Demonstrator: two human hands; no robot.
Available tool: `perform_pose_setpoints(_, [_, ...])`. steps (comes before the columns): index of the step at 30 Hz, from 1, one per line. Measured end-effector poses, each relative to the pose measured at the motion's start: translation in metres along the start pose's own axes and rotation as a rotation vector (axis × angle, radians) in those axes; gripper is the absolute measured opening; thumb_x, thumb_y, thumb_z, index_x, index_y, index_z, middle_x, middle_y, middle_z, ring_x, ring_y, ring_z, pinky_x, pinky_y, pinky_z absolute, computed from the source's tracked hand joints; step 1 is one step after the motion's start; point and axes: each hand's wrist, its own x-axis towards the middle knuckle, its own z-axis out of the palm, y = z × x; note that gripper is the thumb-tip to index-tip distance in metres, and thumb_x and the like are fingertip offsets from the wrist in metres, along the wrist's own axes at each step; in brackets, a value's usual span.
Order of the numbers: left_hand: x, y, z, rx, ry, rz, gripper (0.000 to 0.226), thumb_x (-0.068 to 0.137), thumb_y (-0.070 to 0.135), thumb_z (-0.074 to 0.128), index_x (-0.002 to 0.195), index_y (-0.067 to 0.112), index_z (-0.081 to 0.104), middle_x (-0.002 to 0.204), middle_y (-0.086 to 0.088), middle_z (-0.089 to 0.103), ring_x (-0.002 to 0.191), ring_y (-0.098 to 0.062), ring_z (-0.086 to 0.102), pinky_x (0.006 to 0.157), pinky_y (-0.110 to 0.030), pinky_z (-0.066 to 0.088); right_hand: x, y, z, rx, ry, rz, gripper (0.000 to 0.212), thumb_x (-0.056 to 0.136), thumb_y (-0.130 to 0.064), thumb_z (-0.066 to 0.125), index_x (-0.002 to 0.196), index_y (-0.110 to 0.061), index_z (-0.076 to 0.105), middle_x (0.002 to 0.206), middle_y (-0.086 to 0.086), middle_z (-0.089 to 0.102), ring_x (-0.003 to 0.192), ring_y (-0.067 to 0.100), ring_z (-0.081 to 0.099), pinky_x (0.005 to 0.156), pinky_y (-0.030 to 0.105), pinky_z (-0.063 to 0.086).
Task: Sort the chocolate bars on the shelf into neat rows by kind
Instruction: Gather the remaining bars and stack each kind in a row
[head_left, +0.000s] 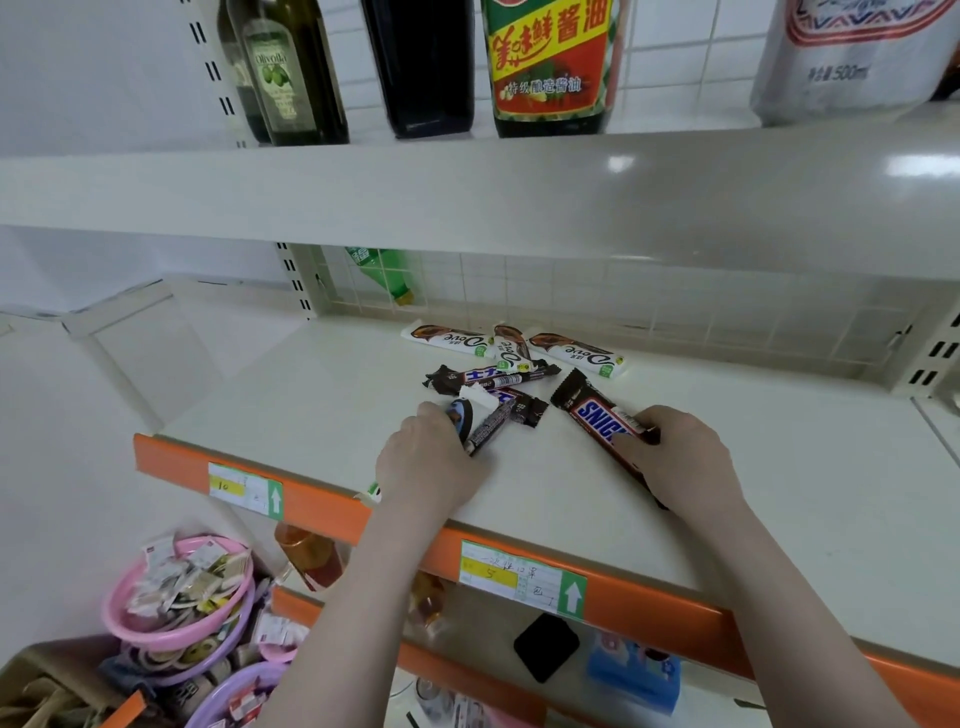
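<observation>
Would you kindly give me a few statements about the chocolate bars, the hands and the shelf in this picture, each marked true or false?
1. The right hand holds a Snickers bar. True.
2. Three white Dove bars lie at the back of the shelf. True.
3. The left hand hangs idle below the shelf. False: it rests on the shelf, gripping wrapped bars.
4. The shelf's front edge is blue. False: it is orange, with price labels.
5. Bottles stand on the shelf above. True: an olive oil bottle is among them.
</observation>
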Motion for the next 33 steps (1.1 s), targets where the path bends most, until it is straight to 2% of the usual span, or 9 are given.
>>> perform_pose_setpoints(2, [0.000, -0.001, -0.004, -0.051, 0.013, 0.009, 0.038, 0.079, 0.037, 0.062, 0.090, 0.012, 0.036, 0.073, 0.003, 0.044, 0.079, -0.027, 0.051, 0.066, -0.029, 0.038, -0.002, 0.003, -0.006, 0.080, -0.009, -0.016, 0.019, 0.084, -0.026, 0.058, 0.097, -0.013, 0.062, 0.086, 0.010, 0.064, 0.069, 0.031, 0.057, 0.067, 0.040, 0.050])
perform_pose_setpoints(4, [0.001, -0.001, -0.008, -0.150, -0.026, 0.019, 0.033, 0.077, 0.029, 0.063, 0.090, 0.013, 0.038, 0.072, 0.003, 0.046, 0.071, -0.022, 0.051, 0.058, -0.028, 0.036, -0.005, 0.008, -0.014, 0.198, -0.014, -0.012, 0.012, 0.085, -0.022, 0.058, 0.088, -0.011, 0.062, 0.072, 0.009, 0.063, 0.056, 0.028, 0.056, 0.059, 0.042, 0.052])
perform_pose_setpoints(8, [-0.003, 0.009, -0.018, -0.618, -0.209, -0.017, 0.036, 0.071, 0.013, 0.069, 0.101, 0.013, 0.048, 0.084, -0.005, 0.059, 0.068, -0.018, 0.056, 0.051, -0.024, 0.040, -0.009, 0.019, -0.031, 0.519, -0.062, 0.040, 0.011, 0.088, -0.015, 0.058, 0.089, -0.006, 0.064, 0.062, 0.009, 0.061, 0.040, 0.017, 0.054, 0.037, 0.022, 0.042])
perform_pose_setpoints(10, [-0.008, 0.020, -0.020, -0.871, -0.295, -0.041, 0.035, 0.071, 0.010, 0.074, 0.099, 0.016, 0.054, 0.085, -0.006, 0.065, 0.069, -0.018, 0.063, 0.051, -0.024, 0.048, -0.010, 0.022, -0.040, 0.663, -0.084, 0.066, 0.012, 0.089, -0.014, 0.057, 0.095, -0.008, 0.065, 0.062, 0.007, 0.063, 0.038, 0.007, 0.056, 0.035, 0.013, 0.038])
perform_pose_setpoints(13, [-0.015, 0.038, -0.013, -1.076, -0.368, -0.070, 0.029, 0.069, 0.013, 0.079, 0.091, 0.020, 0.061, 0.079, -0.003, 0.071, 0.060, -0.013, 0.067, 0.045, -0.019, 0.049, -0.013, 0.030, -0.056, 0.811, -0.115, 0.088, 0.013, 0.086, -0.013, 0.059, 0.098, -0.011, 0.066, 0.058, 0.003, 0.065, 0.040, 0.006, 0.057, 0.037, 0.013, 0.040])
perform_pose_setpoints(18, [-0.032, 0.072, 0.012, -1.193, -0.385, -0.115, 0.032, 0.064, 0.004, 0.080, 0.088, 0.018, 0.064, 0.076, -0.003, 0.073, 0.070, -0.018, 0.069, 0.059, -0.027, 0.052, -0.017, 0.058, -0.081, 0.840, -0.185, 0.092, 0.019, 0.080, -0.008, 0.066, 0.097, -0.017, 0.067, 0.065, 0.001, 0.071, 0.052, 0.010, 0.065, 0.041, 0.015, 0.044])
perform_pose_setpoints(23, [-0.054, 0.107, 0.031, -1.291, -0.411, -0.178, 0.030, 0.068, -0.001, 0.074, 0.093, 0.011, 0.063, 0.065, -0.004, 0.070, 0.057, -0.018, 0.067, 0.049, -0.026, 0.052, -0.023, 0.096, -0.107, 0.902, -0.175, 0.133, 0.027, 0.079, -0.002, 0.065, 0.099, -0.020, 0.064, 0.080, 0.002, 0.074, 0.070, 0.022, 0.071, 0.051, 0.020, 0.053])
perform_pose_setpoints(28, [-0.086, 0.135, 0.038, -1.346, -0.491, -0.164, 0.026, 0.069, 0.000, 0.072, 0.091, 0.010, 0.062, 0.066, -0.008, 0.068, 0.062, -0.024, 0.066, 0.056, -0.030, 0.055, -0.043, 0.127, -0.133, 0.917, -0.104, 0.136, 0.035, 0.079, 0.005, 0.061, 0.097, -0.025, 0.061, 0.079, 0.009, 0.068, 0.062, 0.021, 0.068, 0.049, 0.021, 0.052])
perform_pose_setpoints(33, [-0.130, 0.159, 0.041, -1.369, -0.582, -0.074, 0.059, 0.046, 0.014, 0.079, 0.102, 0.011, 0.061, 0.064, -0.004, 0.070, 0.058, -0.019, 0.068, 0.049, -0.027, 0.052, -0.092, 0.153, -0.160, 0.915, 0.042, 0.141, 0.021, 0.086, -0.010, 0.059, 0.092, -0.029, 0.064, 0.079, 0.009, 0.069, 0.060, 0.016, 0.065, 0.047, 0.018, 0.049])
